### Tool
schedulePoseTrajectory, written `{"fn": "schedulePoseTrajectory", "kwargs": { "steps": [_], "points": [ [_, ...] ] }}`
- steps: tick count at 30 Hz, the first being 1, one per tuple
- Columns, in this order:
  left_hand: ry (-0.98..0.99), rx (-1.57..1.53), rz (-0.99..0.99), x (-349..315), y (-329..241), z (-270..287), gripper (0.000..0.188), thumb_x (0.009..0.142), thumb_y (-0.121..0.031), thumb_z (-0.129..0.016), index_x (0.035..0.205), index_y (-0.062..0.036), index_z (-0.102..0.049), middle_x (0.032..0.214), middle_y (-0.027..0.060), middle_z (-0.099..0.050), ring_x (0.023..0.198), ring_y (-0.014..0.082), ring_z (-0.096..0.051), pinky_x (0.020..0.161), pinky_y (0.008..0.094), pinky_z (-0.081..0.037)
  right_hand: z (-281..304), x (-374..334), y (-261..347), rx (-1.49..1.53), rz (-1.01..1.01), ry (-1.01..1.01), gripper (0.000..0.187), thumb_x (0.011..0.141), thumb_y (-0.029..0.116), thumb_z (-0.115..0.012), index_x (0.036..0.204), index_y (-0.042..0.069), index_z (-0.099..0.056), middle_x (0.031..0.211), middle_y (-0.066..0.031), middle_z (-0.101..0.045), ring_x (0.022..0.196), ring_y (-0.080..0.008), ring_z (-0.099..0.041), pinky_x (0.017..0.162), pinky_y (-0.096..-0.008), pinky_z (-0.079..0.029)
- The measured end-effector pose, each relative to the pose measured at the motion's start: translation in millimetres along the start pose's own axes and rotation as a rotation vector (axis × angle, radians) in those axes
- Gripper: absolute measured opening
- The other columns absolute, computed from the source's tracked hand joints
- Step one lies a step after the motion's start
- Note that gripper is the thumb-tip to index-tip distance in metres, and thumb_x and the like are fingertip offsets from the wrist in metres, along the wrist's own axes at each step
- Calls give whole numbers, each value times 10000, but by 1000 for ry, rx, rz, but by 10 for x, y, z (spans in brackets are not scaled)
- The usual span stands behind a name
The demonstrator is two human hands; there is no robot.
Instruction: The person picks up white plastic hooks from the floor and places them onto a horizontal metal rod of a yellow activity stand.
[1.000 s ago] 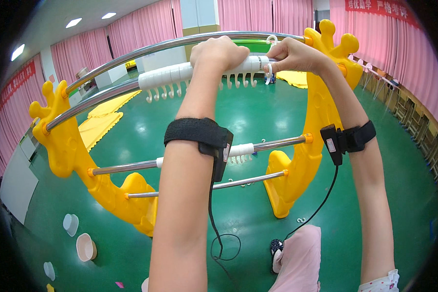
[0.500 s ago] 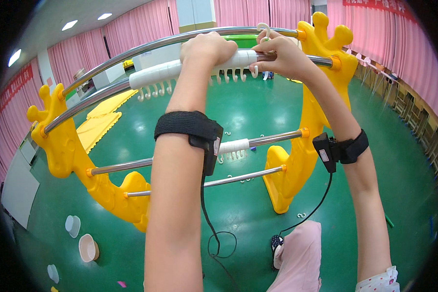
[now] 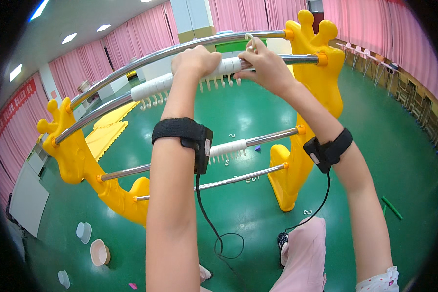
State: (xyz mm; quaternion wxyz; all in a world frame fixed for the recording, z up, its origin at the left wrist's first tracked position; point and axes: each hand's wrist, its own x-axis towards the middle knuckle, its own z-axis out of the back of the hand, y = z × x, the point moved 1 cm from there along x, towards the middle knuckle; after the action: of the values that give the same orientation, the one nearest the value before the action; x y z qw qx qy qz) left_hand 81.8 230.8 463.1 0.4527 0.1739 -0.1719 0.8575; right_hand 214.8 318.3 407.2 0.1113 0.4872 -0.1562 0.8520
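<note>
The giraffe-shaped end frame (image 3: 316,92) is bright, even yellow, with orange collars (image 3: 301,129) around the silvery, mirror-like bars (image 3: 272,136). The hook rings (image 3: 151,88) form a plain white band, their hooks (image 3: 155,100) white too. Beneath spreads a glossy green floor (image 3: 238,204), with yellow mats (image 3: 107,138), a peach basin (image 3: 100,252), a pale blue basin (image 3: 84,232), green sticks (image 3: 392,208) and a bright pink scrap (image 3: 133,286). The wrist straps (image 3: 177,129) and cable (image 3: 198,187) are black. The trousers (image 3: 306,253) are plain pale pink; the shoe (image 3: 282,241) is dark with light spots; the sleeve (image 3: 378,281) is white with reddish dots. The curtains (image 3: 141,31) are pink, the banner (image 3: 14,104) red with paler lettering.
</note>
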Motion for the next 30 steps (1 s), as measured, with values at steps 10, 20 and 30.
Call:
{"fn": "schedulePoseTrajectory", "kwargs": {
  "steps": [10,20,30],
  "points": [
    [81,-63,-3,78,19,5,492,714,-437,-442,1037,-108,-614,1038,146,-598,985,271,-565,849,363,-408,-56,-65,9,-78,93,-191,355,659,266,-715,910,67,-562,989,-124,-461,792,-280,-564,672,-354,-488],
    [72,-33,10,51,8,32,474,742,-387,-415,1079,-109,-597,1071,110,-598,1010,227,-567,862,325,-417,-114,-72,-9,-235,162,-297,400,648,303,-713,933,81,-541,1001,-119,-478,779,-232,-562,718,-329,-471],
    [40,-78,-24,34,31,-1,506,734,-437,-418,1040,-83,-613,1025,145,-608,978,271,-572,839,359,-416,203,-18,-151,203,41,-39,435,739,67,-513,1168,60,-437,908,-116,-511,883,-267,-478,801,-338,-390]
  ]
}}
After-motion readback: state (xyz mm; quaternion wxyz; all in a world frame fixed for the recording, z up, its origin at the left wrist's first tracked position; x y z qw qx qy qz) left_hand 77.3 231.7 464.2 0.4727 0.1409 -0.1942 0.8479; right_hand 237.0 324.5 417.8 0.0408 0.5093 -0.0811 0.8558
